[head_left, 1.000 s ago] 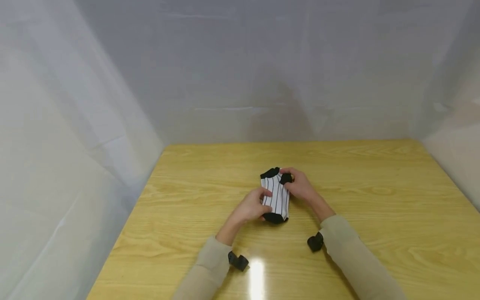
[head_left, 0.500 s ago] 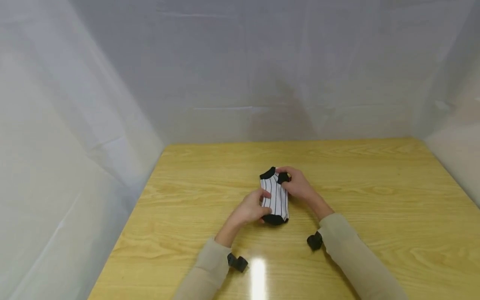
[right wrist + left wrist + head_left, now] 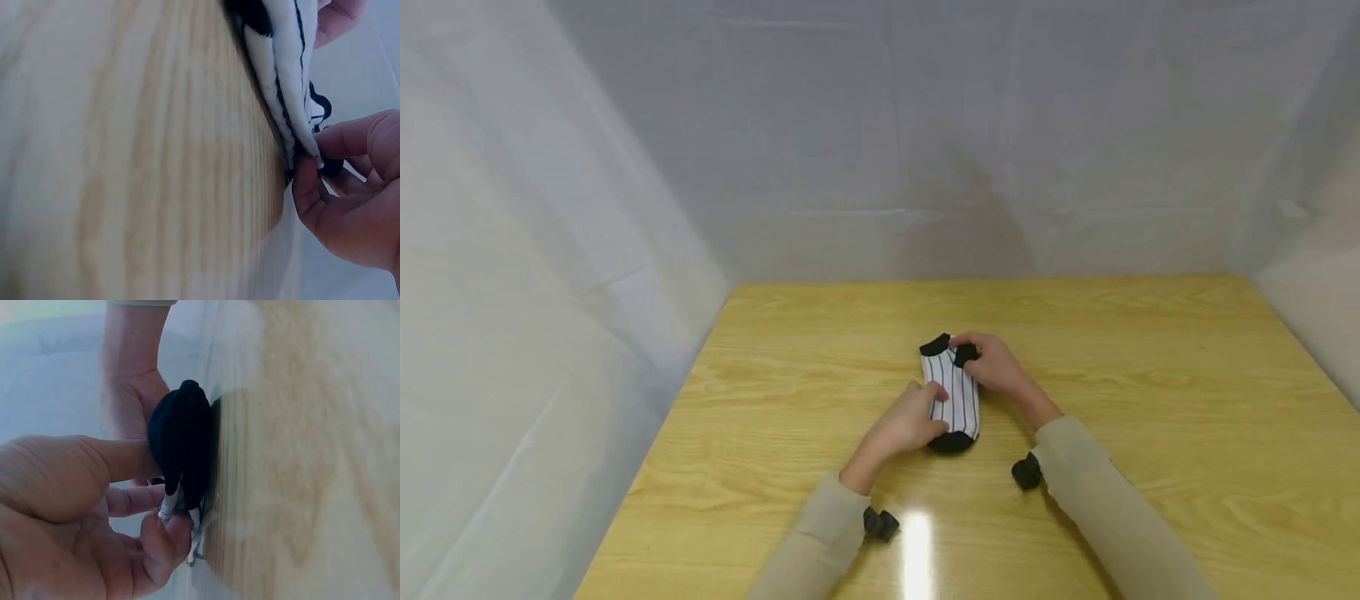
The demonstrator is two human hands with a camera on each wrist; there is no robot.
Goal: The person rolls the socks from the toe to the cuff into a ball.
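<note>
Hands (image 3: 910,421) (image 3: 996,367) pinch striped sock (image 3: 953,392) (flat on table (image 3: 1150,400)).

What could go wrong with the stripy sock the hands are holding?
The sock might come unfolded: the right hand only pinches its far black edge, so the layers could slip out. The left hand pinches the near black end, and pulling both ways could stretch or twist it on the table.
</note>
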